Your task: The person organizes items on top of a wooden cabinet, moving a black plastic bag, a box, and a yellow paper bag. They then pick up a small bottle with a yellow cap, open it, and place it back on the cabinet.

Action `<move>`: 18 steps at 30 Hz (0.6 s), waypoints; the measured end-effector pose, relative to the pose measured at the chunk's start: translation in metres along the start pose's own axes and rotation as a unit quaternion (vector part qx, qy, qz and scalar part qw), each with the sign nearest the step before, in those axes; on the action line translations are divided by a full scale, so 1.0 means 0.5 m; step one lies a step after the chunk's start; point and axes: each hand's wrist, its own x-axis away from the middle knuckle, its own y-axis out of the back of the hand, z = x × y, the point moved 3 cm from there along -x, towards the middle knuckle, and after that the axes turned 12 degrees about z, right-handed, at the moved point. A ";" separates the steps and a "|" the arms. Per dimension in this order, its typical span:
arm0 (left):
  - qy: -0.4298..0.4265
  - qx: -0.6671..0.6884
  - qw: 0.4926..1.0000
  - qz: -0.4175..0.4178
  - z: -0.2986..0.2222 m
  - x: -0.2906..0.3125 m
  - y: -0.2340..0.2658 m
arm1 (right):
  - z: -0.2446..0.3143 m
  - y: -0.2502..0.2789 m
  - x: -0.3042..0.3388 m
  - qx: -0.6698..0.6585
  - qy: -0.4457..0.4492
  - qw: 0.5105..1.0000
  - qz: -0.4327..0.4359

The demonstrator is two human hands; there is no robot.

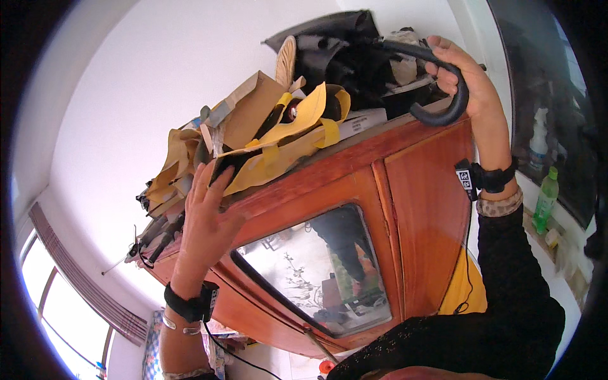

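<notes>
My right hand (465, 73) is closed around the hooked black handle of an umbrella (439, 118), raised over the right end of a wooden wardrobe (425, 166). The umbrella's dark canopy seems to stretch leftward from the handle across the wardrobe top, partly mixed with other black material. My left hand (206, 225) is at the front edge of the top, its fingers apart. Its fingertips reach the lower left end of a yellow bag (278, 166) with dark contents. I cannot tell how firmly they touch it.
A brown cardboard box (253, 107) and a pale insole-shaped piece (286, 63) are among the pile up there. The wardrobe door has a mirror (316, 272). Right, a green bottle (545, 201) and a spray bottle (538, 140) stand by a dark window. A curtained window is left.
</notes>
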 end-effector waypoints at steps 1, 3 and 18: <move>-0.007 0.004 1.000 -0.001 0.001 0.003 -0.004 | 0.007 -0.002 -0.003 0.004 0.018 1.000 -0.014; -0.014 -0.004 1.000 -0.001 0.000 0.013 -0.009 | 0.023 -0.015 -0.023 0.028 0.043 0.999 0.001; -0.037 0.063 0.989 -0.128 -0.031 0.079 0.082 | 0.189 -0.295 -0.168 0.077 0.139 0.978 0.133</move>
